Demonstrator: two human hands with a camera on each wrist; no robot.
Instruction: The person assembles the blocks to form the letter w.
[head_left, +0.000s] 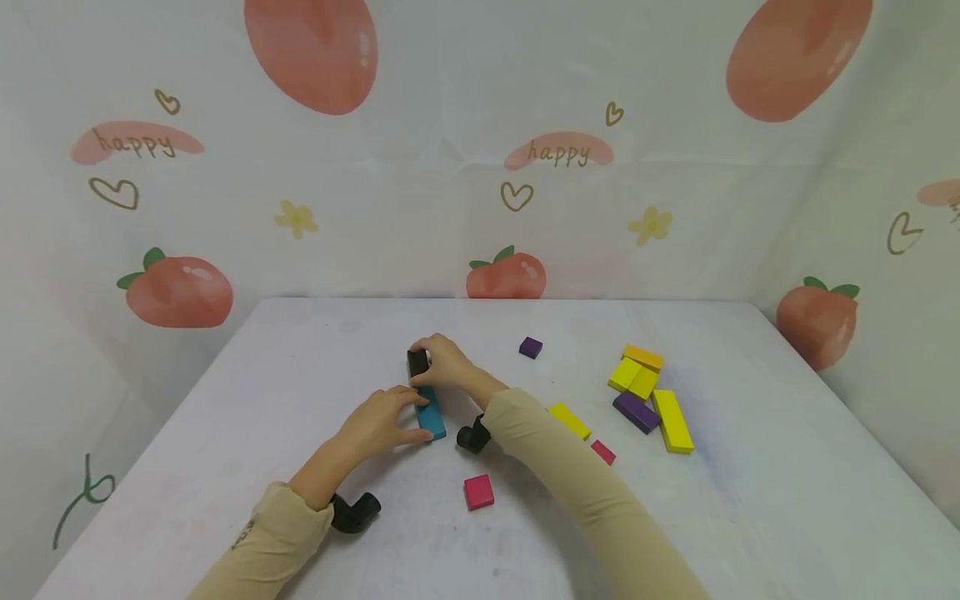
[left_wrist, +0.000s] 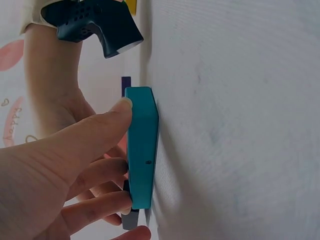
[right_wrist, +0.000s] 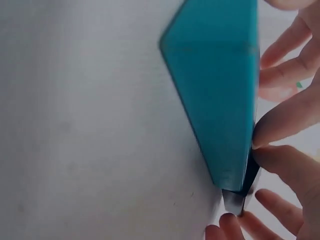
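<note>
A blue rectangular block (head_left: pixel 431 421) lies on the table, with a black block (head_left: pixel 417 362) end to end with it on the far side. My left hand (head_left: pixel 381 423) holds the blue block, thumb near its close end and fingers toward the far end. The left wrist view shows that thumb and the fingertips against the long side of the blue block (left_wrist: pixel 141 150). Farther out, my right hand (head_left: pixel 447 365) grips the black block between thumb and fingers. In the right wrist view the blue block hides most of the black block (right_wrist: pixel 253 172).
A purple block (head_left: pixel 531 347) sits beyond the right hand. Near the right sleeve lie a yellow block (head_left: pixel 570 421) and a small red block (head_left: pixel 603 452). A red square block (head_left: pixel 478 492) is closer. Yellow, orange and purple blocks (head_left: pixel 637 412) cluster at right. Black wrist devices (head_left: pixel 356 512) hang below both wrists.
</note>
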